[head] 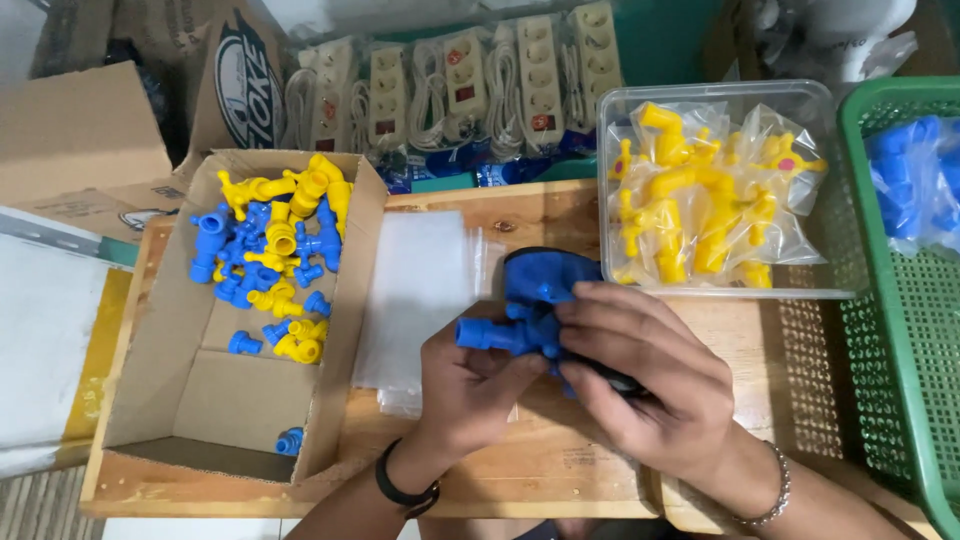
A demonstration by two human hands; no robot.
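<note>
A blue plastic tap is held between both hands over the wooden table. My left hand grips it from below, its spout pointing left. My right hand covers it from the right, fingers curled over the tap and over a dark object partly hidden beneath. A rounded blue piece shows just above the fingers. A stack of clear plastic bags lies left of the hands.
A cardboard box at left holds several loose blue and yellow taps. A clear tub holds bagged yellow taps. A green basket at right holds bagged blue ones. Packaged white power strips lie behind.
</note>
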